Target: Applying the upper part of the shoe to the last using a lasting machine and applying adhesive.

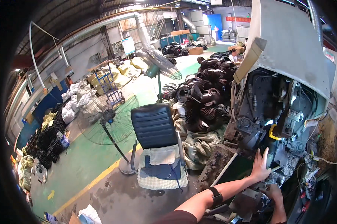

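My left hand point(260, 167) reaches into the front of a machine point(250, 108); a black band circles that forearm. Its fingers lie along a dark, greenish handheld tool point(272, 148) with a yellow collar, standing nearly upright among the machine's parts. The tool's exact kind cannot be made out; a small bright spot glows just above the collar. My right hand point(275, 192) is lower down, beside crumpled clear plastic point(286, 168). Its fingers are mostly hidden, so what it touches does not show.
A pale cover point(291, 37) overhangs the machine. Behind me stand a black-backed chair point(153, 125), two fans point(108, 115) and heaped dark, glossy pieces point(209, 97). Sacks point(129, 71) and a blue hand truck point(108, 86) are farther off. Another person point(234, 56) sits beyond the heap.
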### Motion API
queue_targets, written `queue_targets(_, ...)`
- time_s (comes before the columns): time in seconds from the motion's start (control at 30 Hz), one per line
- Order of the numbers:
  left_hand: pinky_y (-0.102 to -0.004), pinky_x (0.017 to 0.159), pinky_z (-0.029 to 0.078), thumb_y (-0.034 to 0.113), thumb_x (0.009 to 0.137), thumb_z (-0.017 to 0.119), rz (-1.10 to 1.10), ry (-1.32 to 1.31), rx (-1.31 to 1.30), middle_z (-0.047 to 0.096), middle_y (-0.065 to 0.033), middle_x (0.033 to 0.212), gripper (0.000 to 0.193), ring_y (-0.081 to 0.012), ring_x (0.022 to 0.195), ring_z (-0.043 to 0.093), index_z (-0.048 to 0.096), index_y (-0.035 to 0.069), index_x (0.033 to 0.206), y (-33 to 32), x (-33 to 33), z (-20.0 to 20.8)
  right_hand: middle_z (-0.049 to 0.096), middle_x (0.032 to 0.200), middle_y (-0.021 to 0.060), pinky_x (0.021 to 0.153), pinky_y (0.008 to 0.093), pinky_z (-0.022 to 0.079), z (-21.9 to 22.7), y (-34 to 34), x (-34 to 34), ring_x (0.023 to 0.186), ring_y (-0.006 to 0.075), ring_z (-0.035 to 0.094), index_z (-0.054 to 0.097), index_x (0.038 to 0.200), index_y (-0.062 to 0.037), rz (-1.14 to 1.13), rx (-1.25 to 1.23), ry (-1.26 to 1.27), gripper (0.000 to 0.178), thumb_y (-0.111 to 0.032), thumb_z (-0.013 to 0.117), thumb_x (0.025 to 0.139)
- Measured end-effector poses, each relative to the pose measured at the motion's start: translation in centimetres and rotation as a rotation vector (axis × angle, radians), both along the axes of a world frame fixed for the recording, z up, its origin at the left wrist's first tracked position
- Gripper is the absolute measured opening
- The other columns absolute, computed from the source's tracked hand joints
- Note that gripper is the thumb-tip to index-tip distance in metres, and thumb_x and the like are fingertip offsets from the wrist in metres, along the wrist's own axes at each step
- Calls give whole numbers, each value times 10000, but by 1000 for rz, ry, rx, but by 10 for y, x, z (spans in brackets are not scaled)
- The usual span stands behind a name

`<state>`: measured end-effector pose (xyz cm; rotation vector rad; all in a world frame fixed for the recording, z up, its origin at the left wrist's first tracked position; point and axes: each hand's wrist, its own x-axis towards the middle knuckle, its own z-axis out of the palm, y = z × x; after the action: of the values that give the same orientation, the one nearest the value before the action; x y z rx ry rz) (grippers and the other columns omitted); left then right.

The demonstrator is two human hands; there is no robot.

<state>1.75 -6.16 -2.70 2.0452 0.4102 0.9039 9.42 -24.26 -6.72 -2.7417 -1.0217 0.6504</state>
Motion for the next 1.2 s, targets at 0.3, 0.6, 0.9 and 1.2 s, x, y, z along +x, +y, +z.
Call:
queue_targets(0.3, -545, 1202, 189, 93, 711, 734, 19, -18, 22, 139, -444, 1524, 1105, -573, 1439, 173, 71, 141, 1594, -4, 3, -9, 687, 674, 184, 645, 411, 551, -1, 1, 3, 629, 252, 707, 707, 786, 2, 62, 0, -23, 481, -473, 774, 827)
queue_targets(0.6, -548, 1196, 206, 105, 720, 743, 4, 28, 19, 146, -436, 1529, 1103, -580, 1430, 191, 67, 129, 1591, -5, 0, -5, 688, 673, 192, 661, 433, 554, -11, -4, 4, 650, 305, 713, 737, 822, 22, 53, 73, -129, 476, -451, 789, 812)
queue_targets(0.9, -567, 1182, 216, 122, 733, 734, 1, 20, 30, 158, -442, 1522, 1085, -570, 1429, 201, 68, 124, 1590, -2, 0, -2, 679, 622, 134, 510, 349, 516, -16, -4, 10, 526, 186, 672, 716, 920, 37, -75, 427, -51, 322, -276, 760, 861)
queue_targets(1.2, -688, 1116, 223, 213, 761, 749, 2, 176, 105, 73, -351, 1586, 1095, -549, 1446, 164, 47, 154, 1599, 7, -15, 10, 682, 643, 159, 524, 367, 513, 3, 9, -11, 548, 209, 682, 707, 867, 44, -178, 386, -134, 363, -306, 792, 832)
